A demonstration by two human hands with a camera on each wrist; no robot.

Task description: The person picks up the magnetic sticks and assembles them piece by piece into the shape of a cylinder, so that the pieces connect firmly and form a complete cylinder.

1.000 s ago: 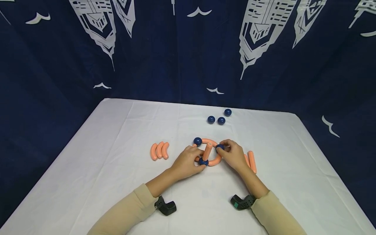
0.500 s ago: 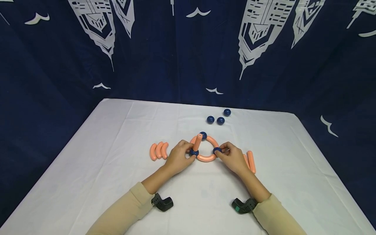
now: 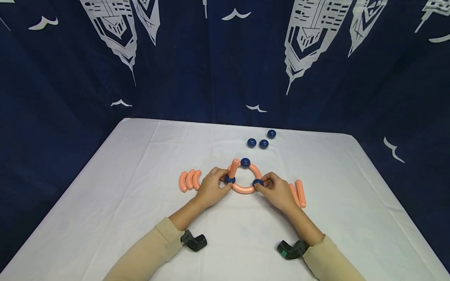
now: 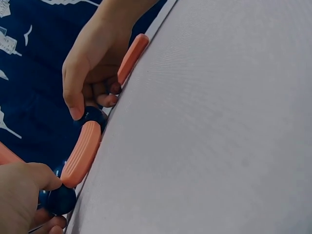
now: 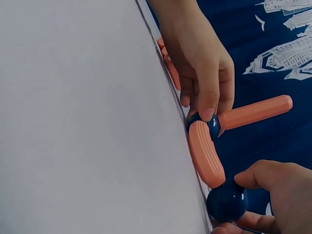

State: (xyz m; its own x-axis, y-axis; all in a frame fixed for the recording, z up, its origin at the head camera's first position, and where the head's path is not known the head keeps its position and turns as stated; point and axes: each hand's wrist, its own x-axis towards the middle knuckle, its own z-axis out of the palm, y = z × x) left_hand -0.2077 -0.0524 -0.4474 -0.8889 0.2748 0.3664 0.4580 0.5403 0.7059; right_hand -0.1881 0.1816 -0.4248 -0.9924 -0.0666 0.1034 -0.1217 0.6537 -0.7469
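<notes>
A ring (image 3: pixel 243 189) of curved orange pieces joined by three dark blue balls lies flat on the white tablecloth (image 3: pixel 140 156). My left hand (image 3: pixel 226 181) pinches the ring's left ball (image 3: pixel 229 179), from which a straight orange rod (image 3: pixel 234 166) sticks up. My right hand (image 3: pixel 260 184) pinches the right ball (image 3: pixel 258 182). The third ball (image 3: pixel 245 162) sits at the far side, untouched. The left wrist view shows the right hand (image 4: pixel 92 63) on its ball (image 4: pixel 92 116) and the near arc (image 4: pixel 82 153). The right wrist view shows the left hand (image 5: pixel 200 53), the rod (image 5: pixel 253 112) and the arc (image 5: pixel 205 153).
Three loose curved orange pieces (image 3: pixel 190 179) lie left of the ring. Two straight orange sticks (image 3: pixel 298 193) lie to its right. Three loose blue balls (image 3: pixel 261 140) sit farther back. A navy printed curtain (image 3: pixel 211 58) hangs behind the table.
The ring has turned and slid slightly left and away: the ball with the upright rod went from the near side to the left. Both hands kept their grip and moved apart.
</notes>
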